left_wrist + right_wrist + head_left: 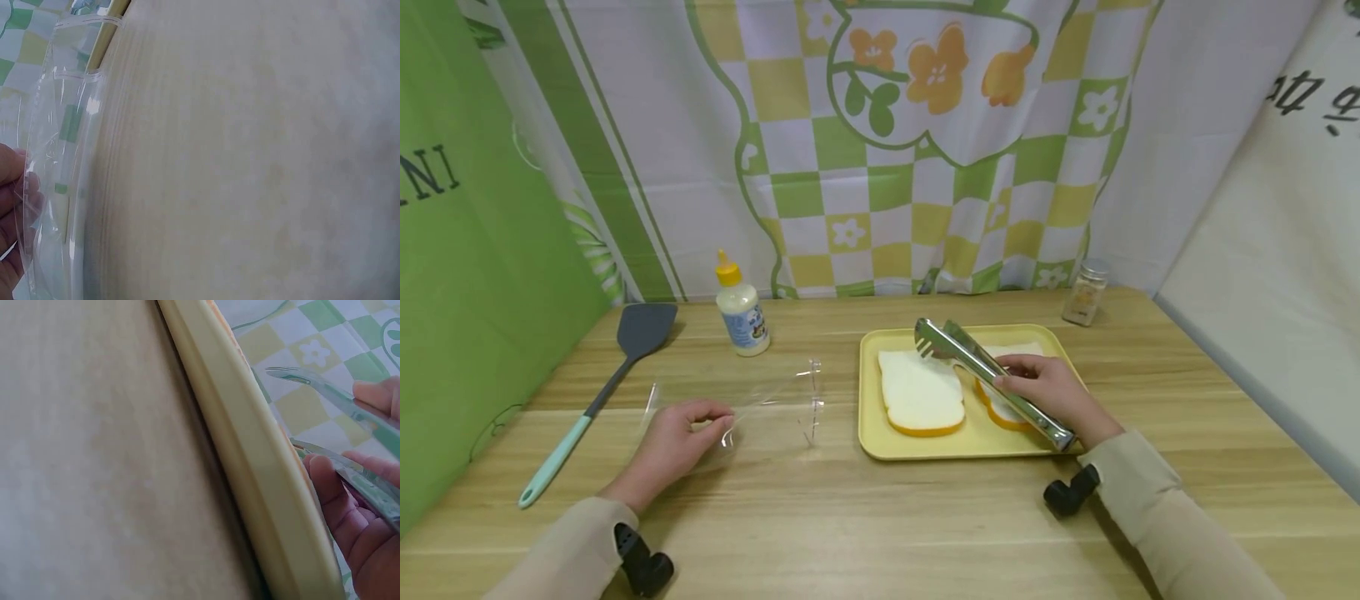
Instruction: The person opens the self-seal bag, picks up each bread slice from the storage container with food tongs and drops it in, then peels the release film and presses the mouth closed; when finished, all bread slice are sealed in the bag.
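Note:
My left hand (681, 442) pinches the near edge of a clear plastic bag (771, 408) lying on the table; in the left wrist view the fingers (9, 212) hold the film (53, 219). Metal tongs (981, 367) are gripped in my right hand (1056, 396), above a yellow tray (872, 446). Two bread slices lie on that tray, the left one (921, 392) in full view and the right one (1011, 417) partly hidden by tongs and hand. In the right wrist view the tongs' arms (350, 409) stand apart between thumb and fingers (350, 525).
At the left lies a dark spatula (647, 325) with a mint handle. Behind the bag stands a squeeze bottle (745, 321) with a yellow cap. A small jar (1086, 293) with a metal lid stands behind the tray, at the right. Patterned cloth hangs along the table's back.

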{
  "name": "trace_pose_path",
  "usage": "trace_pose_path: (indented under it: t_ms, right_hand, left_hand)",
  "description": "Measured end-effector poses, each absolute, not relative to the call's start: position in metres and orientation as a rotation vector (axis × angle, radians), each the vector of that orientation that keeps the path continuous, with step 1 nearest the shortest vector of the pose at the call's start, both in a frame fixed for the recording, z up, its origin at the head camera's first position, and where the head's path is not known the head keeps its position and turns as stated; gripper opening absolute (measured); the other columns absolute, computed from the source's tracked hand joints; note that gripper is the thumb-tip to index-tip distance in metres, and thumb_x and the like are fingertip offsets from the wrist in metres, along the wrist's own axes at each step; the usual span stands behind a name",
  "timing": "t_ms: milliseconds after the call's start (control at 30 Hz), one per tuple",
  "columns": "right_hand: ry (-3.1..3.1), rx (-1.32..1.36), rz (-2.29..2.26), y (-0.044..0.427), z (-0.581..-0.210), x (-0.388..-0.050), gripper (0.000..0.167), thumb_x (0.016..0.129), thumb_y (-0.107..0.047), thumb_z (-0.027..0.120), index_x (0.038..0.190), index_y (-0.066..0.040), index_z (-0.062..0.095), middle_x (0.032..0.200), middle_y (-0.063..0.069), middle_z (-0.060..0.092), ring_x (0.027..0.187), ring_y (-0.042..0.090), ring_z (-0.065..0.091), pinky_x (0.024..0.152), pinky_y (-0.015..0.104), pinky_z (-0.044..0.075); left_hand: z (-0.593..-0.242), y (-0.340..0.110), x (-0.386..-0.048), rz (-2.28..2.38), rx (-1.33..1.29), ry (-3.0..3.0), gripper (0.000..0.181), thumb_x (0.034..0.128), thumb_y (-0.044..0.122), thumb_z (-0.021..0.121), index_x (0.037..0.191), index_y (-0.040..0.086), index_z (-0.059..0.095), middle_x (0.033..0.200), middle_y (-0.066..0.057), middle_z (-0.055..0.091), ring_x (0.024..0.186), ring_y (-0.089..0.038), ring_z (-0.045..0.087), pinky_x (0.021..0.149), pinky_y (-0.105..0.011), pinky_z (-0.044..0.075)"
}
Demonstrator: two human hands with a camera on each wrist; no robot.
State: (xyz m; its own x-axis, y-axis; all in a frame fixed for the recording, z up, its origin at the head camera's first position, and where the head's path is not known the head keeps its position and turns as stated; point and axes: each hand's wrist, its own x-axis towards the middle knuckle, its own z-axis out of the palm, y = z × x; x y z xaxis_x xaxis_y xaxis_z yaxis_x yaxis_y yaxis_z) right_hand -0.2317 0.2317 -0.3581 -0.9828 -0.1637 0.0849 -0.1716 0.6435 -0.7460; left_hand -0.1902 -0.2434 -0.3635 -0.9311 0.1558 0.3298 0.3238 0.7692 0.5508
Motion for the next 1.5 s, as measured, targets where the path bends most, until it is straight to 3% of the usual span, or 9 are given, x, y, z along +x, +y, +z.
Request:
trace_pose_path:
  t_ms: [267,600,1033,1500]
  right_hand:
    - [-2.815,0.27,1.369,0.231,-0.357,-0.228,0.045,0.087,-0.03,0.064,0.121,-0.001,0.059,0.105,0.015,0.065,0.082,0.013,0.054,0.07,0.024,0.047]
    - [-2.727,0.287,1.466,0.223,-0.351,-0.223,0.043,0.087,-0.026,0.064,0.122,-0.001,0.058,0.092,0.008,0.064,0.073,0.008,0.053,0.062,0.022,0.047]
    - [-2.646,0.312,1.57,0.209,-0.348,-0.216,0.04,0.085,-0.02,0.066,0.12,-0.001,0.059,0.093,0.01,0.06,0.07,0.009,0.056,0.061,0.024,0.05]
    - [-2.529,0.273,1.631,0.189,-0.338,-0.206,0.045,0.082,-0.015,0.069,0.122,0.001,0.057,0.097,0.014,0.06,0.074,0.003,0.054,0.064,0.017,0.047]
  left_hand:
    - [-0.364,-0.243,-0.191,-0.904,-0.369,-2.688,0.01,0.0842,0.011,0.067,0.089,0.005,0.072,0.092,-0.01,0.07,0.09,-0.028,0.064,0.08,-0.044,0.05]
    - [-0.363,-0.244,-0.189,-0.921,-0.356,-2.704,0.012,0.0854,0.013,0.066,0.091,0.004,0.072,0.094,-0.012,0.07,0.092,-0.031,0.064,0.081,-0.047,0.049]
    - [-0.363,-0.245,-0.188,-0.911,-0.378,-2.692,0.011,0.0851,0.014,0.067,0.09,0.005,0.072,0.092,-0.01,0.07,0.09,-0.029,0.064,0.079,-0.045,0.05]
    - [-0.364,-0.246,-0.189,-0.913,-0.366,-2.693,0.012,0.0855,0.014,0.066,0.092,0.005,0.072,0.093,-0.01,0.07,0.091,-0.029,0.064,0.079,-0.046,0.05]
